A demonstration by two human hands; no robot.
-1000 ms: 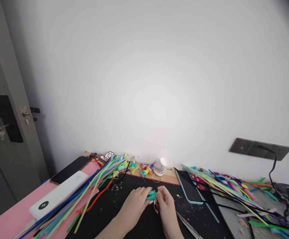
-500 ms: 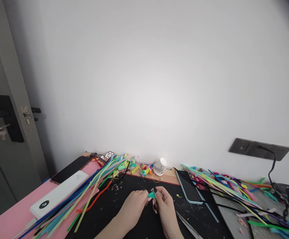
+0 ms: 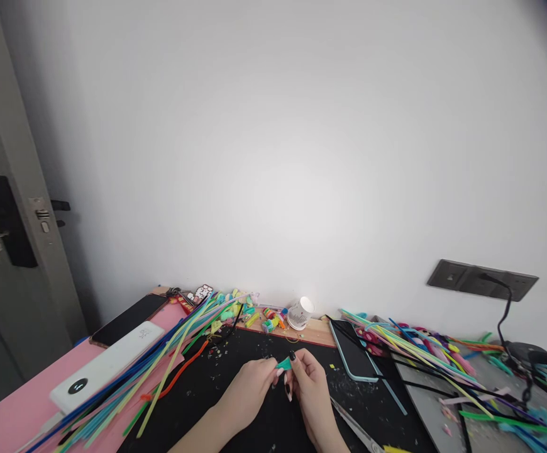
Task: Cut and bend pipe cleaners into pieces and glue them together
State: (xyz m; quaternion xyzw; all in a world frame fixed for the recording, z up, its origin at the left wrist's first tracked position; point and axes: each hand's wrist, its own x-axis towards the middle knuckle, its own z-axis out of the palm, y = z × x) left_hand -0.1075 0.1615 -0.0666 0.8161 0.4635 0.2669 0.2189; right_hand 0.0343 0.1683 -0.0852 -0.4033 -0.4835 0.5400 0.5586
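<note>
A small teal-green fuzzy piece [image 3: 283, 364], perhaps pipe cleaner, spans the gap between my hands above the black mat [image 3: 236, 402]. My left hand [image 3: 253, 385] pinches its left end, the fingers curled and partly hidden. On its right end, the thumb and forefinger of my right hand [image 3: 307, 379] are closed; dark nail polish shows on that thumb. Scissors [image 3: 356, 425] lie on the mat just right of my right wrist.
Pipe cleaners [image 3: 160, 365] spread over the pink surface at left, beside a white power bank [image 3: 106, 365] and a dark phone [image 3: 129, 319]. A paper cup [image 3: 300, 313] stands by the wall. At right are a light-blue-edged phone [image 3: 354, 352] and more pipe cleaners [image 3: 424, 352].
The view has shifted slightly, so the surroundings sit a little further left. Both hands keep their pinch on the teal-green piece, which now tilts a bit differently.
</note>
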